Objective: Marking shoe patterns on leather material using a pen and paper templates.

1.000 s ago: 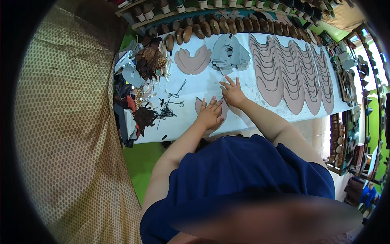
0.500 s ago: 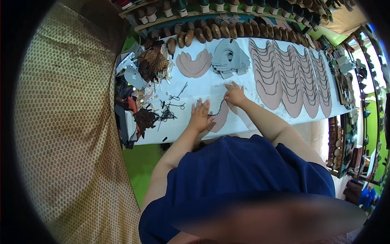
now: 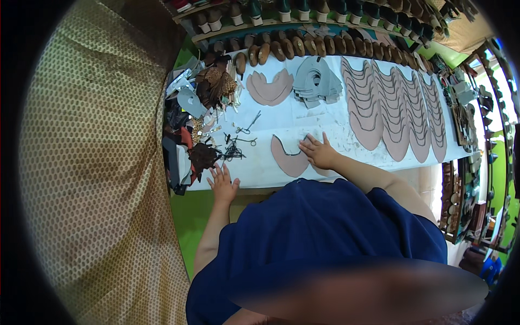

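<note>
fingers spread apart, the bare left hand (image 3: pixel 222 185) is at the front edge of the white-covered table (image 3: pixel 255 174); the right hand (image 3: pixel 320 154), fingers slightly parted, covers the right side of a dusty-pink, black-edged, u-shaped flat piece (image 3: pixel 288 163). beyond are stacked grey arched flat pieces (image 3: pixel 331 86), then brown rounded shoe lasts (image 3: pixel 287 49).

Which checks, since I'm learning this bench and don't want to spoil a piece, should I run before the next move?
1. Curved pink piece lying on the white table: ok.
2. Piece's dark inner edge fully visible: not ok, the right hand covers part.
3. Right hand pressing down: cannot tell from above.
4. Left hand clear of the piece: ok, open near the table's front edge.
5. Black strips apart from the piece: ok, lying to its left.
</note>
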A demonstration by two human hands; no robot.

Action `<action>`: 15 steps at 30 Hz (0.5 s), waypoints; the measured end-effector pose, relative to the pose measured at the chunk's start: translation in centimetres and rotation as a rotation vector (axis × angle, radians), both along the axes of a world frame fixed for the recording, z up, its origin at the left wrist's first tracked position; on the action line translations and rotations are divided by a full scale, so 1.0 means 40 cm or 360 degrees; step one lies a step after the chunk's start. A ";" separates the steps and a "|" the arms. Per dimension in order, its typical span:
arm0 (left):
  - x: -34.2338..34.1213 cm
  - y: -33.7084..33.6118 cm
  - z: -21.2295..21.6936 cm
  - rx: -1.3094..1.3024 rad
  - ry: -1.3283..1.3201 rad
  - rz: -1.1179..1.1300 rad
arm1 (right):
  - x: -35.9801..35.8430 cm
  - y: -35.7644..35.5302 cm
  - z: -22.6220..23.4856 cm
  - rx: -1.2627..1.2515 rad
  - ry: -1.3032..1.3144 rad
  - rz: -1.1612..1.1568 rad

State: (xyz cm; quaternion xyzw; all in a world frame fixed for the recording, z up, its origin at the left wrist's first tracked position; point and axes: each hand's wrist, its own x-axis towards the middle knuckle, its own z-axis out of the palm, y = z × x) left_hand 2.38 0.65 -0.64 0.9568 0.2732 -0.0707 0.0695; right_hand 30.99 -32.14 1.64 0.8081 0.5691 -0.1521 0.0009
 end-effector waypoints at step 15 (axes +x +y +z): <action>0.032 0.028 0.038 -0.0247 0.0346 0.0065 | -0.104 0.063 -0.012 0.0021 -0.0104 0.0076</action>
